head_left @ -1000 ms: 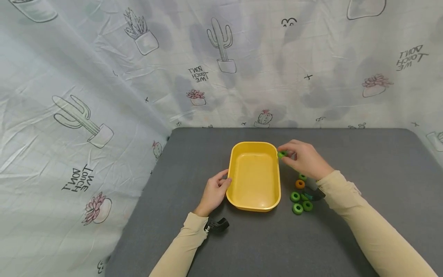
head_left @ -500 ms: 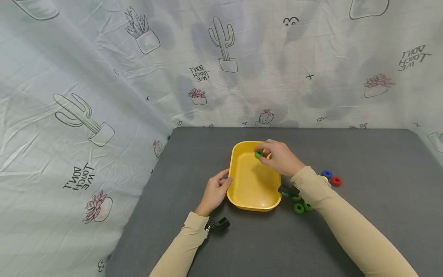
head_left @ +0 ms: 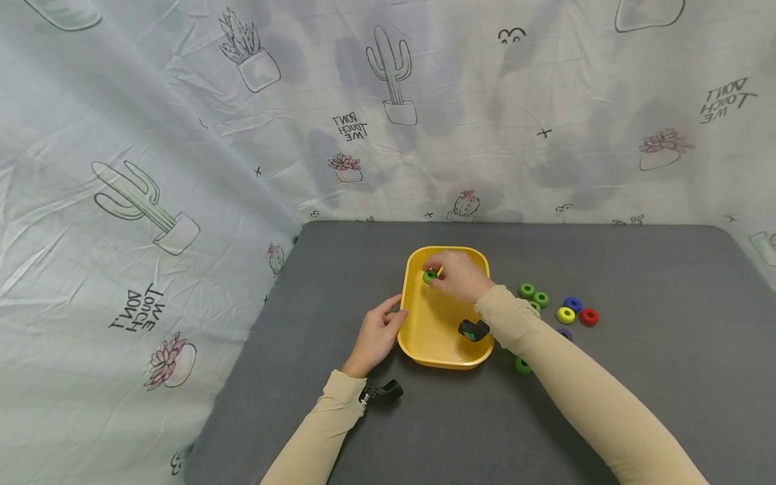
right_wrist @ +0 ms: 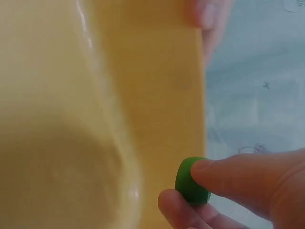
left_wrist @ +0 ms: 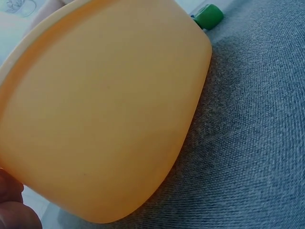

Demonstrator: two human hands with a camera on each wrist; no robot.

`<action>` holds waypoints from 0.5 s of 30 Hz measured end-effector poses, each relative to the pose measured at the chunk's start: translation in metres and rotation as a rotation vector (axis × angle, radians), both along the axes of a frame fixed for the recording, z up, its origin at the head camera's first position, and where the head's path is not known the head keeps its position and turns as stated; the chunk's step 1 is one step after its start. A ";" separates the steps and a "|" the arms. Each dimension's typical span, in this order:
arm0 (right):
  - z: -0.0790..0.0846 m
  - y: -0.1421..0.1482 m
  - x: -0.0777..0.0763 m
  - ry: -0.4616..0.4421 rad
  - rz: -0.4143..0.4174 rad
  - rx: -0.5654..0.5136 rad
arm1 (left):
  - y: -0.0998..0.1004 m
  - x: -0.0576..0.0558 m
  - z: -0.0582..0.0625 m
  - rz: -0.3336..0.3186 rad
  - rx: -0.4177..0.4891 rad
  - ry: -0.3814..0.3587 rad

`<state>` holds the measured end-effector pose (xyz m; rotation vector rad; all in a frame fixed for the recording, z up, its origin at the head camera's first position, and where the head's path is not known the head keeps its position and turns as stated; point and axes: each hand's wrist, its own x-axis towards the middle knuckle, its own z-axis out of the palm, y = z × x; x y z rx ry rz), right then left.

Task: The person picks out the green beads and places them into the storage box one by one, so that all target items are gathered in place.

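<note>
In the head view a yellow plastic tray (head_left: 430, 337) lies on the grey table. My left hand (head_left: 376, 337) holds its left side, the thumb over the rim and the fingers against the outer wall. My right hand (head_left: 461, 276) reaches over the far half of the tray. A small green ring (head_left: 430, 277) with a hole through it is pinched between its thumb and fingers. In the right wrist view this green ring (right_wrist: 190, 183) shows against the tray's side wall, and the left thumb (right_wrist: 207, 14) rests on the rim.
Right of the tray lie several green rings (head_left: 526, 290), a blue ring (head_left: 572, 304), a yellow ring (head_left: 566, 315) and a red ring (head_left: 589, 317). The right sleeve (head_left: 558, 357) partly covers a purple ring (head_left: 564, 334) and a nearer green ring (head_left: 523, 364). A printed curtain (head_left: 485, 121) hangs behind the table.
My right hand has carried the green ring leftward from the tray's right rim to above its far left part. The left hand and the tray stay in place.
</note>
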<state>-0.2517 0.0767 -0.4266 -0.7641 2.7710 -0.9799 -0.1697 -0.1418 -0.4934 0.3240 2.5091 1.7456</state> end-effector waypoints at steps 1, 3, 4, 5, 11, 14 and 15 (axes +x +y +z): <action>-0.002 -0.003 -0.001 -0.006 -0.002 0.006 | 0.000 0.000 0.000 -0.001 0.000 0.001; -0.005 -0.007 -0.003 -0.007 -0.003 0.019 | 0.000 0.000 0.000 0.000 0.002 0.002; -0.007 -0.009 -0.005 -0.012 -0.011 0.024 | 0.001 0.000 0.000 0.001 0.004 0.002; -0.009 -0.011 -0.006 -0.016 -0.017 0.029 | 0.001 0.000 0.000 0.004 0.007 0.002; -0.020 -0.019 -0.011 -0.060 -0.064 0.046 | 0.001 0.000 0.000 0.017 0.026 -0.007; -0.023 -0.021 -0.013 -0.071 -0.071 0.053 | 0.002 0.000 0.000 0.023 0.027 -0.009; -0.024 -0.022 -0.014 -0.072 -0.070 0.055 | 0.002 0.000 0.000 0.028 0.026 -0.009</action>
